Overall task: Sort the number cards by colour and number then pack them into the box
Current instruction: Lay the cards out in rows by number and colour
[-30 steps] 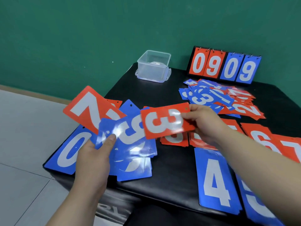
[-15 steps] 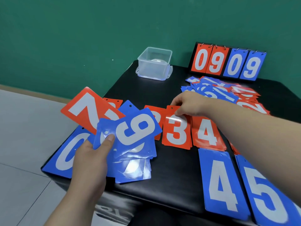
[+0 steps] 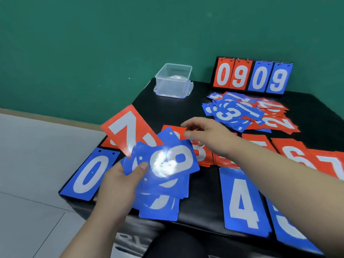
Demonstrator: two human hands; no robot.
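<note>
Sorting is mid-way, packing not started, judging by the layout.

Done so far:
- red row (image 3: 296,153) laid face up across the middle of the desk (image 3: 204,192). A 6 and a 7 are readable at its right end; the rest is blurred or under the right arm.
- blue row along the near edge: blue 0 (image 3: 89,175) at the left, blue 4 (image 3: 242,202) and blue 5 (image 3: 290,229) at the right, with a gap between them where 1–3 would go.

Left to do:
- mixed pile (image 3: 242,114) of red and blue cards at the far right, unsorted.
- fan of cards (image 3: 167,164) gripped in the left hand (image 3: 119,185), thumb on top: mostly blue, a 9 or 8 on top (glare, can't tell which), with a red 7 card (image 3: 128,127) at the back.
- box (image 3: 174,81), clear plastic, at the far left of the desk, well apart from the rows. No cards visible in it.

Right hand (image 3: 202,130) hovers over the red row just beside the fan's top edge, fingers loosely bent, nothing in them as far as the blur shows.

Scoreboard stand (image 3: 251,77) reading 0909 sits at the back, cards on its rings.
</note>
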